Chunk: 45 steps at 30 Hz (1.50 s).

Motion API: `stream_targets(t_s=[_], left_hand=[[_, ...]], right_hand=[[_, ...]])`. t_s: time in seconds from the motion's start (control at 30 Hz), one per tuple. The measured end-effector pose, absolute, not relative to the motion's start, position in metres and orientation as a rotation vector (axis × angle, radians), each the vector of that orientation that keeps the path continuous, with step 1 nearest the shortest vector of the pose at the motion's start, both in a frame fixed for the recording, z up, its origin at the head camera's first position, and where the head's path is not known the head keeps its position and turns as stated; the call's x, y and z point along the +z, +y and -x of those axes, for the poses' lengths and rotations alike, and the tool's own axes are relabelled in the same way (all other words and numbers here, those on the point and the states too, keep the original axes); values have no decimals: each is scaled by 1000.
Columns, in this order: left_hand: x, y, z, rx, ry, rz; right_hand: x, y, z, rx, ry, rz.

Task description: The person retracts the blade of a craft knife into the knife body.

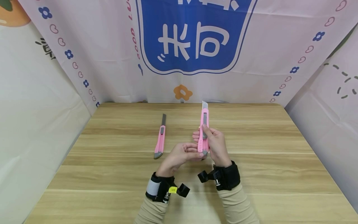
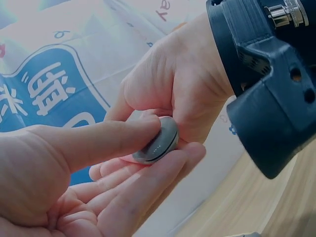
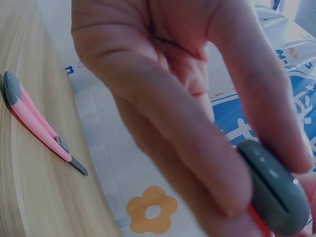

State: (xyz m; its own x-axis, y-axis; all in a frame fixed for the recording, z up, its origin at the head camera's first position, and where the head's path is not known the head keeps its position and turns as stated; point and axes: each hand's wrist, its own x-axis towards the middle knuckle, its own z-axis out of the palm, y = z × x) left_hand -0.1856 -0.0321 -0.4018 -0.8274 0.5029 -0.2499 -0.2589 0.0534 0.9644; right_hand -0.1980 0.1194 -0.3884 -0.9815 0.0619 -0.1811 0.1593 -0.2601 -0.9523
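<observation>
My right hand grips a pink utility knife with its silver blade out, pointing away from me. The right thumb lies along the grey slider, with the fingers behind the body. My left hand pinches the knife's grey end cap between thumb and fingers. In the right wrist view, that cap shows between the left fingertips. To the left of both hands, a second pink utility knife lies on the wooden table, its narrow dark-grey blade out and also pointing away.
The wooden table ends at a printed cloth hanging along its back edge. Pale cloths also hang at the left and right sides. Black straps with small camera mounts sit on both wrists.
</observation>
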Motion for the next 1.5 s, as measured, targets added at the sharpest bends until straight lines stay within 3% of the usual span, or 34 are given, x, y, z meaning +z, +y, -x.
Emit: stream_targets(t_s=[0.37,1.03,1.5], left_hand=[[-404,-27,186,1836,1848,-208],[-402,-27,185,1854,1822,-238],[-404,-27,187,1912,1822,-119]], right_hand=[[-390,117,198,-2426,1865,-374],[-390,116,197,-2459,1852,-302],[-392,114,198,-2458,1797,-316]])
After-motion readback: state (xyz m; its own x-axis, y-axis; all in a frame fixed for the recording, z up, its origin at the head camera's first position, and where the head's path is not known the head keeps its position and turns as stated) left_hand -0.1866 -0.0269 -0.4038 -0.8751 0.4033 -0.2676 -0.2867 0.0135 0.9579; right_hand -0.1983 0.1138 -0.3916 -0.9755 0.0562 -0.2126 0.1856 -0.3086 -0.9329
